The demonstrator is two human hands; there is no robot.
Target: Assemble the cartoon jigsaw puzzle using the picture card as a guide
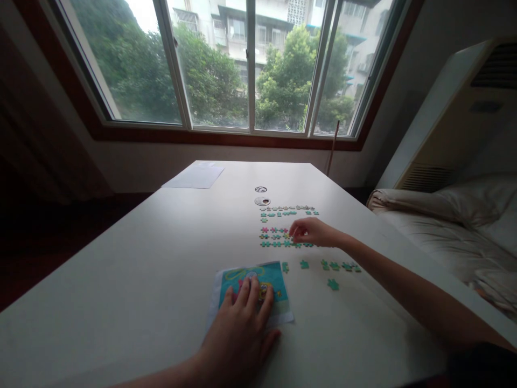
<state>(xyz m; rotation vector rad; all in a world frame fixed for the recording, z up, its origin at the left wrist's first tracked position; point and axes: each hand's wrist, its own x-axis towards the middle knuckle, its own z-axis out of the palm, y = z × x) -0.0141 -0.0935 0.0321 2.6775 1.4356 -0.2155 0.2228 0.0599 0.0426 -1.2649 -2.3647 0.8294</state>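
**Left hand (238, 334) flat on card (277, 277), right hand (309, 233) in among the pieces (277, 237)**

The left hand lies spread and open on the card's near half, pressing down and gripping nothing. Just beyond the card, the right hand reaches into the rows of pieces, fingertips drawn together. I cannot tell whether one is pinched. Loose pieces (335, 267) sit just right of the card. A sheet (194, 176) lies well beyond it on the table (121, 269).

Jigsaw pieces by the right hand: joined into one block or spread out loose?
Spread out loose: the jigsaw pieces lie in separate rows and singles on the table, with gaps between.
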